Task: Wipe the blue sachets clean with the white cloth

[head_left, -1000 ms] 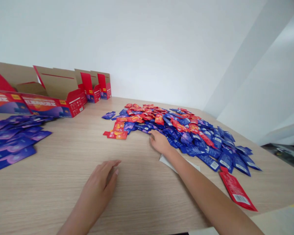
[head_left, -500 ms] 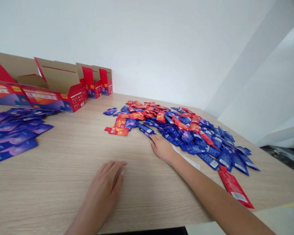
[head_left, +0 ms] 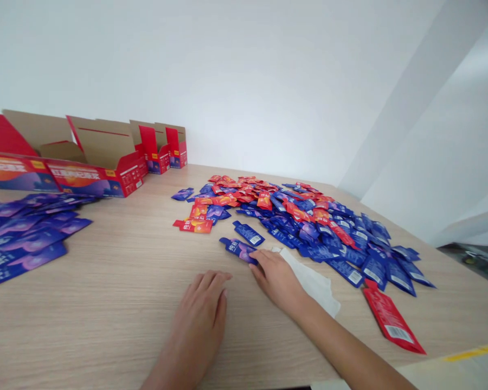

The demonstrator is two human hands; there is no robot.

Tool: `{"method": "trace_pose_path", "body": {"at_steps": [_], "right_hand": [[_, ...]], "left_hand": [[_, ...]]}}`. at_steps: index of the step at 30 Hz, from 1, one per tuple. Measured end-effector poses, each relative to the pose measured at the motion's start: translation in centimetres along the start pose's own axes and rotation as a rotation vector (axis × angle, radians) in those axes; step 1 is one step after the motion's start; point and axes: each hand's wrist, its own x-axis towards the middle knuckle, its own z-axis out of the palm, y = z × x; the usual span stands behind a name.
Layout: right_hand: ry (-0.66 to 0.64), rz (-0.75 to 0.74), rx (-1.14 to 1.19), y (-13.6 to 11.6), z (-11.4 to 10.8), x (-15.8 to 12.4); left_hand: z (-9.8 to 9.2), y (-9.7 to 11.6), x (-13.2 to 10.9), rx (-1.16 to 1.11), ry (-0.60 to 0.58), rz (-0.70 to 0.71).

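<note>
My right hand grips the end of a blue sachet, thumb and fingers pinching it from the right. The sachet lies front side up, its narrow spout end pointing left. Just behind it is a second blue sachet with a white barcode panel facing up. My left hand rests on the tabletop to the left, palm down, fingers stretched out and holding nothing. A large heap of blue and red sachets spreads beyond my right hand.
Folded white sheets lie under my right forearm. A red pouch is at the right, near the table edge. Rows of blue sachets overlap at the left. Open red cartons stand along the wall behind them.
My right hand has drawn a blue sachet from the heap's edge toward me. My left hand has moved right, closer to it. The white sheets show more.
</note>
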Motion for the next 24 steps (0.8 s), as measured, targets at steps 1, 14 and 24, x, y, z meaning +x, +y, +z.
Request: {"method": "trace_pose_path", "body": {"at_steps": [1, 14, 24], "right_hand": [[-0.01, -0.02, 0.018, -0.2, -0.1, -0.3], [0.114, 0.203, -0.107, 3.2, -1.8, -8.7], [0.226, 0.443, 0.006, 5.1, -3.3, -9.7]], "left_hand": [[0.3, 0.1, 0.2, 0.016, 0.009, 0.002], [5.3, 0.3, -2.9, 0.359, 0.21, 0.222], [6.4, 0.0, -4.0, 0.381, 0.224, 0.274]]}}
